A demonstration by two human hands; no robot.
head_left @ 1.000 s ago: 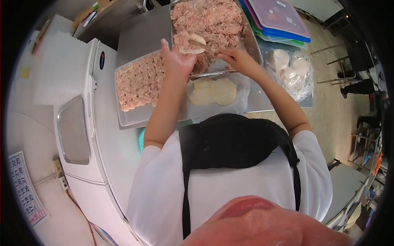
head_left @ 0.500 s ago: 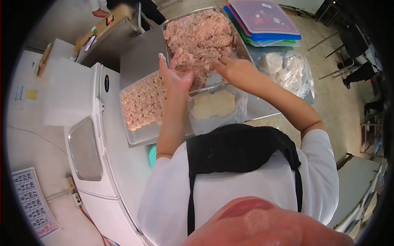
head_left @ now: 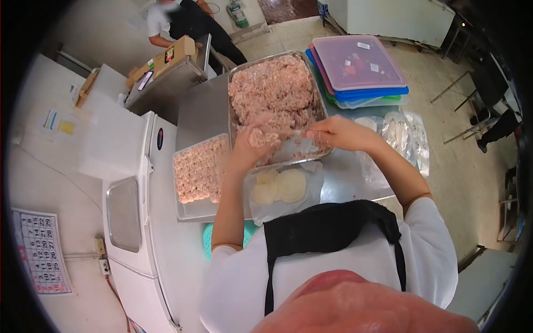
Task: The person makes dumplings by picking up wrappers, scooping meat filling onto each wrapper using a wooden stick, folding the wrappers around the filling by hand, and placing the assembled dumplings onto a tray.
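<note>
White walls and a pale tiled floor (head_left: 294, 36) surround a steel tabletop (head_left: 202, 105) in the head view, with a white freezer (head_left: 133, 216) on the left and one co-worker (head_left: 191, 25) standing at the far left beyond a cardboard box (head_left: 179, 54). One deep metal tray (head_left: 297, 149) stands at the middle, heaped with ground meat (head_left: 272, 89) toward its far end, while its near right corner shows bare, smeared metal. Just left and nearer is one shallow tray (head_left: 194, 211), holding close rows of small formed meat pieces (head_left: 200, 169), too many and too partly hidden to count. Two round stacks of pale wrappers (head_left: 291, 185) sit side by side, touching, on plastic sheeting (head_left: 312, 194) near the deep tray. To the right lie one clear plastic bag (head_left: 395, 136) with white contents and, farther off, a pile of at least four coloured lids (head_left: 361, 61), the purple one on top. A teal container (head_left: 208, 240) peeks out below the left arm. Over the near edge of the deep tray, the left hand (head_left: 250, 147) has its fingers curled around one meat-filled lump (head_left: 262, 137); the right hand (head_left: 333, 133) pinches one thin, blurred tool (head_left: 294, 133) pointing at it. Half a second ago the left fingers stood up and spread; now they are cupped, and the camera has swung to show more of the co-worker.
</note>
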